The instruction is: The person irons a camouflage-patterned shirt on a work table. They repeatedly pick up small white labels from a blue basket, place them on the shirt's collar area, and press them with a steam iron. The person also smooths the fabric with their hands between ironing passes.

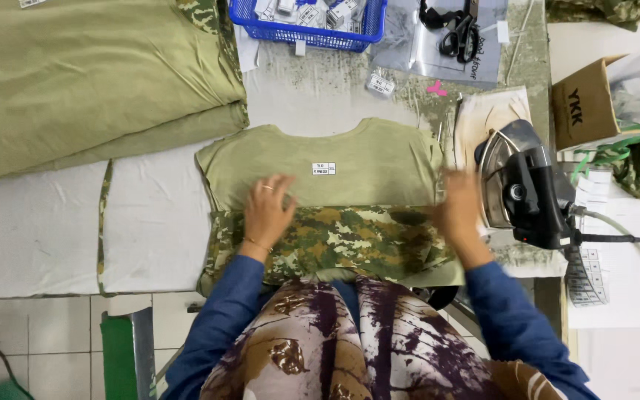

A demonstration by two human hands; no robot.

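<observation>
An olive-green shirt [364, 159] lies flat on the white padded table [157, 215], neck away from me, with a small white label [324, 169] below the collar. Its camouflage lower part [342, 237] is folded up across the body. My left hand [268, 211] rests flat on the fold's left half, fingers spread, a ring and a thin bracelet showing. At the fold's right edge my right hand [459, 211] is blurred and presses the cloth next to the iron. Neither hand grips anything.
A black and silver iron [524, 185] stands on its rest at the right, cord trailing right. A stack of olive cloth [90, 74] fills the far left. Behind are a blue basket of tags [305, 18], scissors [457, 33] and a cardboard box [583, 104].
</observation>
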